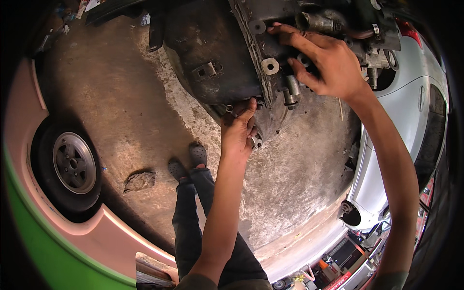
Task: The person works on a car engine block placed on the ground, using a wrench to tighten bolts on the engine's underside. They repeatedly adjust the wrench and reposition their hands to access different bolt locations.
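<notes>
A large dark engine block (217,58) fills the top middle, with a lengthwise seam and round washer-like bosses (270,66) along it. At its near lower edge my left hand (238,129) is closed around a combination wrench (256,141). The ring end shows beyond the thumb side and the open-jaw end sticks out below the fingers. What the fingertips touch on the block is hidden. My right hand (333,63) rests on the block's right part, fingers apart, with nothing in it. Close to it are a metal pipe stub (314,22) and a short cylindrical fitting (292,86).
A green and pinkish car body with a wheel (74,163) stands at left. On the right is a silver car (406,111). A dark stone-like lump (140,181) lies on the stained concrete floor (130,106). Assorted gear (343,253) crowds the lower right.
</notes>
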### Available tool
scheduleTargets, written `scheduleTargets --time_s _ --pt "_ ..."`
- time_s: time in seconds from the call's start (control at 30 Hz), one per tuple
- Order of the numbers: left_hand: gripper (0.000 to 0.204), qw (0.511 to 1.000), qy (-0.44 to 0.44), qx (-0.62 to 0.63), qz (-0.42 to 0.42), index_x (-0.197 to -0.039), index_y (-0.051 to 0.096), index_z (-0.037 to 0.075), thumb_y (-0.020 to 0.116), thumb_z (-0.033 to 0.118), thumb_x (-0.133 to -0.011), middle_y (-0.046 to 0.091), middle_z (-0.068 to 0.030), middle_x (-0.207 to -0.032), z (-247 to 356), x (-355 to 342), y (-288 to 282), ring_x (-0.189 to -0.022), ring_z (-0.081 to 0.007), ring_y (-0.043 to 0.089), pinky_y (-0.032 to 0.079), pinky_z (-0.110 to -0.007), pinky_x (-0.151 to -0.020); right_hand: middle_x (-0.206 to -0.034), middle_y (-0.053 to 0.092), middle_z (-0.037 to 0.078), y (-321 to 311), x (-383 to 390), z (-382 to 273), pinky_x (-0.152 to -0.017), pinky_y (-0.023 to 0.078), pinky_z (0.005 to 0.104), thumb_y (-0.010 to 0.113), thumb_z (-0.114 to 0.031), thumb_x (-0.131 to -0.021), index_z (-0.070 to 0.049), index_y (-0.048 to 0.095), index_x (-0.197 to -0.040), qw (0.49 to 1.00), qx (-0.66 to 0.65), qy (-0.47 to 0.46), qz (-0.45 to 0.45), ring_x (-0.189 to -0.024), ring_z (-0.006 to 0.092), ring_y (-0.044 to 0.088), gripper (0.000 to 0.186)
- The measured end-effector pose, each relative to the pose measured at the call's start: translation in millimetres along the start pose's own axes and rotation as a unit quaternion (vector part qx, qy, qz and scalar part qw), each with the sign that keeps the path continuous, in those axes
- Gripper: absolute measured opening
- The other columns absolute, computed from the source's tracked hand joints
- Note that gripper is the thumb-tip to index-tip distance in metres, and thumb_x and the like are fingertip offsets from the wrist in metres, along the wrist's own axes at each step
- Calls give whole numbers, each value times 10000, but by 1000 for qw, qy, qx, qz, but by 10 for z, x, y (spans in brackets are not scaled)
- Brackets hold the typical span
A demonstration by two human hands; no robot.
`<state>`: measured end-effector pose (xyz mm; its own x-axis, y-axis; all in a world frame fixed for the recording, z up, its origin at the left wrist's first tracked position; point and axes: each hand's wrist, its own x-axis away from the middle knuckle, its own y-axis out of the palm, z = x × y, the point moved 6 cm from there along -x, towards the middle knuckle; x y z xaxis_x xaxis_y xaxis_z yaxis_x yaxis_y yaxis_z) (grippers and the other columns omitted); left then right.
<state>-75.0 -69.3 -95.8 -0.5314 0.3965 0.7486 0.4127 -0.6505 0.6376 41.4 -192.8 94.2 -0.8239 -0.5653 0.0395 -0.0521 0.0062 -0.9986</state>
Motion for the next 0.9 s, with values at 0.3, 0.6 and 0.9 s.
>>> scheduleTargets --time_s 0.3,0.6,0.9 --pt "75 999 -35 10 -11 -992 668 129 657 99 -924 550 78 -782 -45 -59 9 -482 -60 302 281 -236 -506 -1038 707 52 -54 12 -63 -704 573 365 691 -242 -813 -130 680 -1072 997 -8 40 68 -808 268 695 283" --pt "180 1000 -14 -21 7 -1029 656 73 636 -10 -870 649 8 -840 27 -61 31 -468 -65 328 305 -245 -524 -1260 620 207 532 998 -710 -1103 378 453 507 -3 -949 2 505 -1195 750 -326 274 507 -1242 318 568 246" --pt "148 994 -88 29 -59 -973 637 83 697 206 -917 623 -35 -944 47 -27 -13 -444 -86 305 294 -251 -525 -1505 389 228 1787 1409 -970 -1159 281 426 510 -5 -901 13 348 -1447 672 -350 516 399 -1424 345 349 570"
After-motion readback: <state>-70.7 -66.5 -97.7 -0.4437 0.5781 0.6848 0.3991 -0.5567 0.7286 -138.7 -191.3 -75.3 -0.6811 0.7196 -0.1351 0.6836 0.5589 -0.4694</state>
